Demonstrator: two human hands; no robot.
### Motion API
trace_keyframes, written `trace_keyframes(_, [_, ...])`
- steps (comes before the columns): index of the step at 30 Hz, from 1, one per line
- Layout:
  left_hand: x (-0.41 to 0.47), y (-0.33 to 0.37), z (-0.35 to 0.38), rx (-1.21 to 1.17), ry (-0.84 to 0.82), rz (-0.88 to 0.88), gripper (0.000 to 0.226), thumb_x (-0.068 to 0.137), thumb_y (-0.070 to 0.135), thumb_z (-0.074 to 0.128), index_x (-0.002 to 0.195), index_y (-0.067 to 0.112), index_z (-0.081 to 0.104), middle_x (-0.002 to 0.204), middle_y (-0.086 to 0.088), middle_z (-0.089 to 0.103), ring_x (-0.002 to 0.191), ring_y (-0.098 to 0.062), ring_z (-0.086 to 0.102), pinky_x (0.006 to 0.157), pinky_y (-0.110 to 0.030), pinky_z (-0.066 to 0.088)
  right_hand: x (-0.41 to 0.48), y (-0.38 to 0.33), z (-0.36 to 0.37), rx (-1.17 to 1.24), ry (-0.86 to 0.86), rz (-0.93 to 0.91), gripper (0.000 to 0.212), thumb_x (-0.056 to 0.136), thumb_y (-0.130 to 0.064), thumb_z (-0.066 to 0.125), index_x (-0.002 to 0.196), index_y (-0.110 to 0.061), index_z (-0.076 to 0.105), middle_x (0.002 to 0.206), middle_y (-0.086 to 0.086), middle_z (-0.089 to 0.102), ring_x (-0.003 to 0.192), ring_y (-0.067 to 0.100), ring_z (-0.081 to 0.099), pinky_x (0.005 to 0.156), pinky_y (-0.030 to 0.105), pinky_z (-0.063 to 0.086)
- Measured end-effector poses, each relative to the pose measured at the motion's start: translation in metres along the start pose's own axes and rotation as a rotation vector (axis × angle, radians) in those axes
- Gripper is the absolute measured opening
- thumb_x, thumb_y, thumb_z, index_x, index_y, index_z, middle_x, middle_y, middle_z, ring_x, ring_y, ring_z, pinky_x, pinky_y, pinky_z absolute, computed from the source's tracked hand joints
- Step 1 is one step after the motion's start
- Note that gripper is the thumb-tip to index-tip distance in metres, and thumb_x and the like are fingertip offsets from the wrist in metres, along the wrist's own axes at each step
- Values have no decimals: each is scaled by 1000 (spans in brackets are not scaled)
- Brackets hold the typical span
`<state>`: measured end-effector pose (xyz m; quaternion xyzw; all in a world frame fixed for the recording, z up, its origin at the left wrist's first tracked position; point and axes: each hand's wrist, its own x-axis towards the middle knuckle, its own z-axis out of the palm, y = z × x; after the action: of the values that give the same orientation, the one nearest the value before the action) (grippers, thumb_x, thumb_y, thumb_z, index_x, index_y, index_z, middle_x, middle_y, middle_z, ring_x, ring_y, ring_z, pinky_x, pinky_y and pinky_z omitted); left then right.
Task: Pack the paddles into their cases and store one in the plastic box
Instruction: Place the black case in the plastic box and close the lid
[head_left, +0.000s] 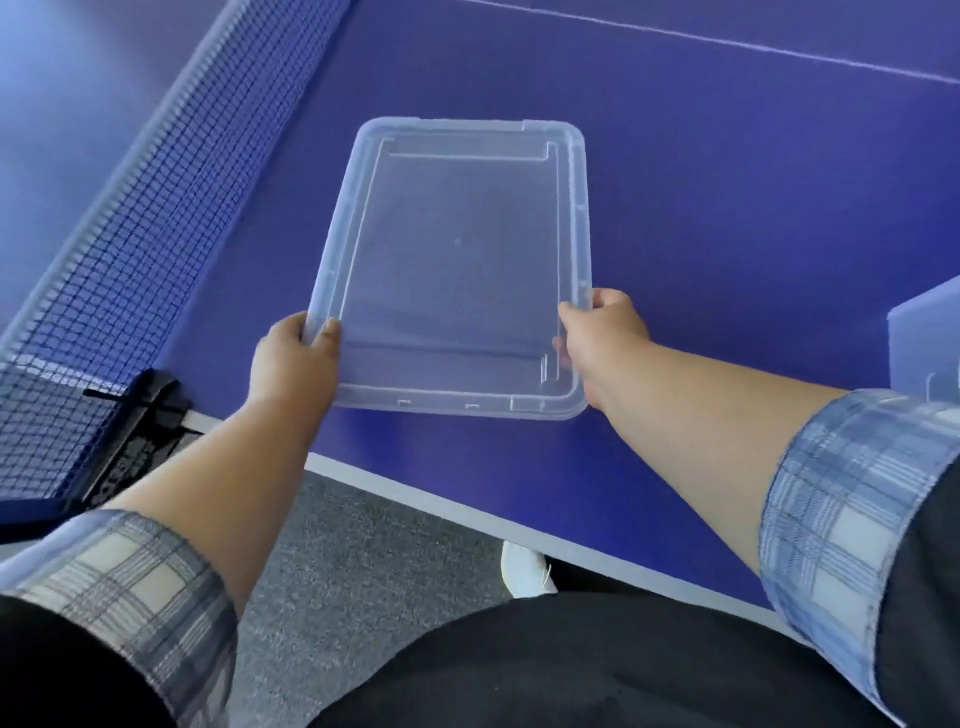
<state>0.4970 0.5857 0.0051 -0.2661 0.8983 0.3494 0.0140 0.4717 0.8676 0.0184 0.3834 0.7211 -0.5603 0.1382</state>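
Observation:
A clear plastic lid (457, 260), rectangular with rounded corners, lies flat at or just above the blue table tennis table (727, 208). My left hand (293, 361) grips its near left edge, thumb on top. My right hand (602, 343) grips its near right edge the same way. At the right border a corner of the clear plastic box (924, 348) shows. No paddle or case is in view.
The dark net (130, 234) with its white top band runs along the left, ending in a black clamp post (140, 426) at the table's edge. Grey carpet (363, 545) and a white shoe (527, 569) lie below the near edge.

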Motion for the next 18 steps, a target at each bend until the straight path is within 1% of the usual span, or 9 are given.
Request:
trace_keyframes(1, [-8,8,0,-9,-20,21,22,94,42,52,105,25,61,86,9,64,81,-22,63,55,-26,40,-2,-4,-13,-9,20,-29,35,93,-26,53,129,-26,53,94,-4,66,75,15,72,71,38,61])
trace_keyframes(3, [-25,26,2,32,-84,75,44,95,43,54,134,24,51,124,2,62,111,-25,59,80,-29,46,-4,-15,-40,-62,70,-101,35,96,-25,47,131,-27,52,99,-4,68,69,12,73,63,33,59])
trace_keyframes(4, [-34,35,4,48,-128,105,60,93,48,56,146,26,39,141,0,51,120,-20,53,89,-28,40,-6,-20,-55,-82,94,-131,34,96,-25,46,129,-27,54,99,-4,68,65,10,72,59,30,56])
trace_keyframes(6, [-54,55,5,42,-237,222,82,84,60,61,152,36,24,157,3,25,125,-10,44,96,-27,33,-9,-32,-85,-83,132,-154,29,96,-21,45,121,-26,58,96,-4,70,57,6,69,50,23,50])
trace_keyframes(8, [-70,74,5,69,-335,407,95,71,74,63,150,45,20,159,18,6,134,-11,38,103,-30,34,-14,-39,-117,-36,151,-150,22,95,-16,46,109,-23,62,93,-2,70,54,5,69,49,22,52])
trace_keyframes(10, [-80,94,4,149,-376,577,96,66,75,65,148,50,23,158,26,1,137,-15,39,103,-33,39,-19,-42,-150,37,165,-123,17,95,-12,49,97,-22,63,88,0,70,65,13,72,62,30,59])
trace_keyframes(13, [-95,129,9,238,-385,786,78,72,70,63,143,53,36,160,20,6,139,-21,38,106,-43,42,-27,-39,-201,130,209,-124,22,97,-11,51,81,-25,56,89,2,69,67,15,71,58,28,57])
trace_keyframes(16, [-120,164,20,287,-403,934,67,74,70,52,138,50,47,161,12,18,135,-28,43,104,-49,44,-34,-29,-250,150,269,-132,14,97,-13,52,90,-20,63,88,2,70,68,15,72,54,25,51])
trace_keyframes(18, [-139,183,28,303,-396,1031,58,79,62,55,135,47,51,158,10,27,125,-29,52,97,-49,49,-37,-19,-283,137,320,-142,14,92,-10,53,90,-14,66,83,5,70,63,17,72,49,24,48])
